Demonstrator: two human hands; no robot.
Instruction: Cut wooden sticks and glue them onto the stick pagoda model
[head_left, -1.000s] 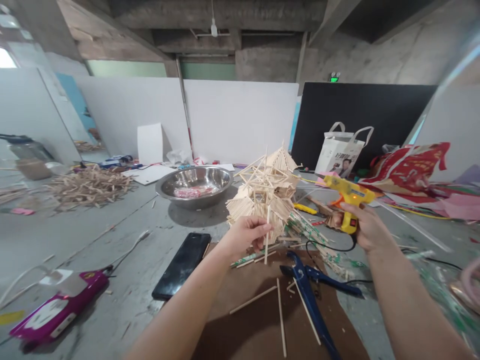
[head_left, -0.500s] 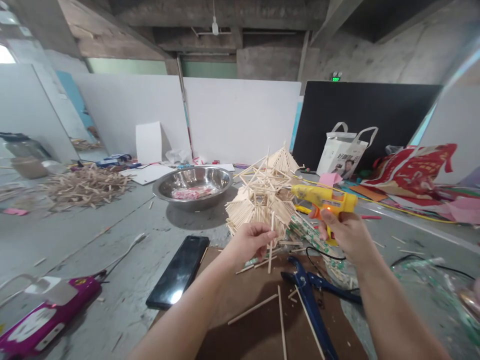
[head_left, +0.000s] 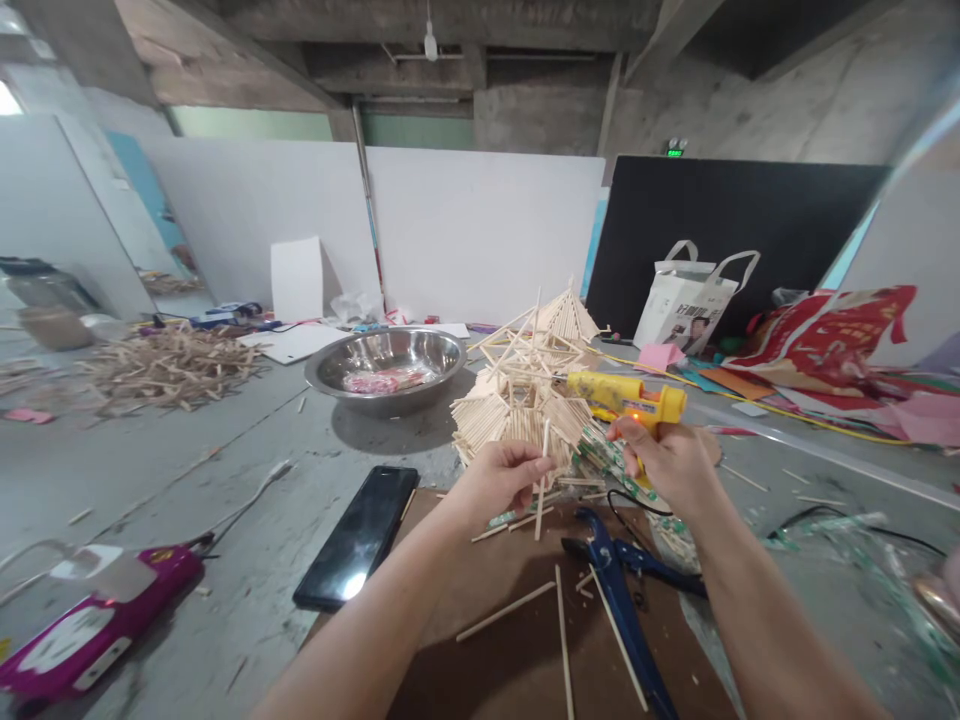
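Note:
Between the thumb and fingers of my left hand (head_left: 504, 482) a thin wooden stick (head_left: 541, 500) stands nearly upright. My right hand (head_left: 667, 462) is wrapped round the grip of a yellow hot glue gun (head_left: 626, 393), which has a small orange light lit on its side. The gun's nozzle points left, at the stick model (head_left: 517, 400), a tiered structure with peaked roofs; whether it touches cannot be told. Below my hands, blue-handled cutters (head_left: 619, 600) lie on a brown board (head_left: 495, 660) among loose sticks (head_left: 506, 612).
A black phone (head_left: 358, 540) lies left of the board, with a purple power strip (head_left: 105, 620) farther left. Behind stand a steel basin (head_left: 386, 375) with red packets and a heap of wood pieces (head_left: 176, 365). A white bag (head_left: 682, 300) and red bag (head_left: 825, 335) sit back right.
My right hand has brought the glue gun leftward and down, close to the stick model. My left hand keeps its pinch on the stick, shifted slightly right and down.

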